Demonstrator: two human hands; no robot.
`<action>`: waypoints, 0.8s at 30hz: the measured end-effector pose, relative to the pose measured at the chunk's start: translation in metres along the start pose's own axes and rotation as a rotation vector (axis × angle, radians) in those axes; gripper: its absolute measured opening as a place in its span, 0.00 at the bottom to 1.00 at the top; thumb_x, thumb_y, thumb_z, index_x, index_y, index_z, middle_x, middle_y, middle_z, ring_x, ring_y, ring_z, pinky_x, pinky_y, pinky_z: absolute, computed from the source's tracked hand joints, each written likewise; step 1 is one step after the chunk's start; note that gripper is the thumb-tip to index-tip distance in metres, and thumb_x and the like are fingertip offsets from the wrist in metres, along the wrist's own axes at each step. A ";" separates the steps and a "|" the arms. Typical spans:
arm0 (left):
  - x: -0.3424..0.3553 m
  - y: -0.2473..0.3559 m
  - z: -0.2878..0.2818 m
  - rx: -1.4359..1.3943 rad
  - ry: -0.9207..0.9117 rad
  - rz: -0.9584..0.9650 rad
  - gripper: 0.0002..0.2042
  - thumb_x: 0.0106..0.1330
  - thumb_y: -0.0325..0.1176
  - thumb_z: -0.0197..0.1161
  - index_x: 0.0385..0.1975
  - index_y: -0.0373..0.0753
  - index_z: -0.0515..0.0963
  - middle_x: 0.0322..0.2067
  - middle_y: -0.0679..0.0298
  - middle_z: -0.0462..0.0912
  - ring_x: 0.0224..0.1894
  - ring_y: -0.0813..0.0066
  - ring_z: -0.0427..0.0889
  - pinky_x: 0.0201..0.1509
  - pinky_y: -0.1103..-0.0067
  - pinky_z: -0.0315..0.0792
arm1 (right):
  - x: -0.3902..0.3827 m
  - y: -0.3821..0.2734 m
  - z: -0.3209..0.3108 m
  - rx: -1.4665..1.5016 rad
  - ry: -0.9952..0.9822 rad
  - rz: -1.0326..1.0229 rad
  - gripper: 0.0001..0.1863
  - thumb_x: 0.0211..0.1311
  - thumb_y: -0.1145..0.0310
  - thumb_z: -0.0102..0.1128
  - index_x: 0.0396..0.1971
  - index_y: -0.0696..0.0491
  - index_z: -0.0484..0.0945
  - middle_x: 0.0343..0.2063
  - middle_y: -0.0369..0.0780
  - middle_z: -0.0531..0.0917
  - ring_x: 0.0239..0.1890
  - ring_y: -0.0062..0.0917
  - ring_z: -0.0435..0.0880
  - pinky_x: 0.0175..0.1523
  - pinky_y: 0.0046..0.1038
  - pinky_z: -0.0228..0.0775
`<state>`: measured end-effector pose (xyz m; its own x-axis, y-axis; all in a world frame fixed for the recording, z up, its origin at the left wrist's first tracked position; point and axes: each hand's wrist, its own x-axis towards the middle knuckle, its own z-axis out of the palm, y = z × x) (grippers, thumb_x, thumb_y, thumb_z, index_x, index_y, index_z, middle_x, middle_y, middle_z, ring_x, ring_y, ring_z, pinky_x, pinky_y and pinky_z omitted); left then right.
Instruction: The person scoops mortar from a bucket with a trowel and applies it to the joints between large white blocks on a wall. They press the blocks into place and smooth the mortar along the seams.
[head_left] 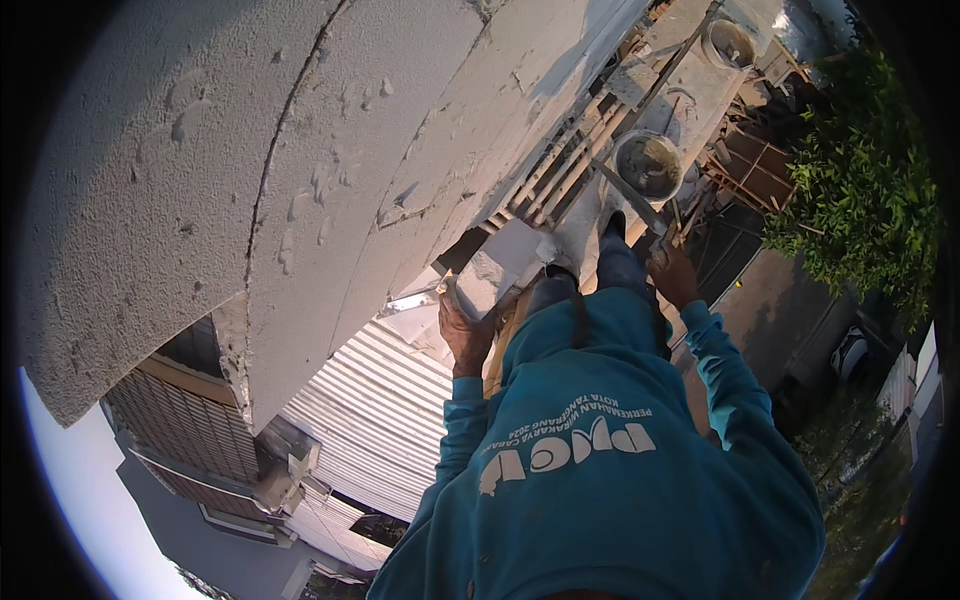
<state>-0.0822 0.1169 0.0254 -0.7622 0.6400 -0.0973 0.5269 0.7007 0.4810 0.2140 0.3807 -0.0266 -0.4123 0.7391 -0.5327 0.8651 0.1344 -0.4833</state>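
Clearly, both hands are occupied. At the centre of the frame, the left hand (467,335) is gripping a pale, flat-sided piece (508,255) by its lower end, near the rough grey wall (350,150). Right of centre, the right hand (673,275) is closed near the end of a long grey flat tool (630,196); I cannot tell its exact grip. Above, toward the upper right, stands a bucket (648,165) with grey material inside.

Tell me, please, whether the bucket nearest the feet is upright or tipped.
Upright: seen from above, the bucket shows its round open mouth, with grey material inside.
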 end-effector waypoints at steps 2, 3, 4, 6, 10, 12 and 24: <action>0.015 0.014 0.007 -0.036 -0.102 -0.003 0.45 0.47 0.38 0.78 0.65 0.38 0.59 0.53 0.49 0.72 0.58 0.45 0.71 0.61 0.57 0.67 | 0.018 0.046 0.016 -0.078 0.025 0.091 0.33 0.59 0.56 0.63 0.59 0.63 0.68 0.47 0.57 0.81 0.50 0.51 0.81 0.54 0.45 0.73; 0.020 0.022 0.015 -0.038 -0.107 0.033 0.42 0.49 0.37 0.77 0.64 0.38 0.60 0.51 0.49 0.73 0.57 0.45 0.72 0.59 0.57 0.67 | 0.029 0.058 0.012 -0.097 -0.030 0.192 0.34 0.60 0.55 0.62 0.61 0.61 0.67 0.47 0.56 0.81 0.50 0.50 0.81 0.55 0.45 0.73; 0.022 0.029 0.024 -0.041 -0.130 0.011 0.42 0.49 0.38 0.77 0.63 0.38 0.60 0.51 0.49 0.73 0.56 0.45 0.72 0.59 0.57 0.68 | 0.039 0.071 0.008 -0.115 -0.089 0.291 0.35 0.60 0.55 0.61 0.62 0.60 0.66 0.48 0.55 0.81 0.50 0.50 0.81 0.55 0.46 0.73; 0.035 0.042 0.041 -0.043 -0.188 -0.018 0.41 0.49 0.38 0.77 0.62 0.38 0.61 0.50 0.50 0.73 0.55 0.45 0.73 0.58 0.56 0.68 | 0.057 0.109 0.015 -0.127 -0.132 0.418 0.36 0.60 0.53 0.60 0.64 0.55 0.64 0.47 0.53 0.82 0.49 0.49 0.82 0.55 0.46 0.73; 0.052 0.069 0.073 0.000 -0.276 -0.123 0.40 0.47 0.40 0.79 0.59 0.38 0.63 0.48 0.50 0.73 0.54 0.45 0.73 0.57 0.57 0.68 | 0.096 0.185 0.038 -0.223 -0.099 0.521 0.30 0.60 0.52 0.59 0.61 0.48 0.66 0.45 0.52 0.83 0.46 0.47 0.84 0.51 0.47 0.76; 0.065 0.075 0.090 0.014 -0.305 -0.111 0.41 0.46 0.39 0.80 0.59 0.39 0.62 0.48 0.51 0.73 0.54 0.46 0.73 0.57 0.57 0.68 | 0.136 0.202 0.042 -0.293 -0.189 0.620 0.27 0.62 0.54 0.57 0.59 0.47 0.67 0.44 0.51 0.83 0.46 0.47 0.85 0.50 0.47 0.76; 0.087 0.059 0.178 0.254 -0.422 -0.272 0.46 0.47 0.37 0.81 0.63 0.35 0.56 0.55 0.48 0.67 0.57 0.47 0.69 0.60 0.55 0.66 | 0.407 0.268 0.105 -0.546 -0.011 0.530 0.13 0.64 0.65 0.54 0.40 0.54 0.85 0.39 0.47 0.87 0.41 0.41 0.88 0.43 0.47 0.81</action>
<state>-0.0507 0.2704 -0.1094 -0.6941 0.4598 -0.5539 0.4465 0.8785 0.1697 0.2476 0.6484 -0.4456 0.0975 0.7896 -0.6059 0.9654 0.0729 0.2503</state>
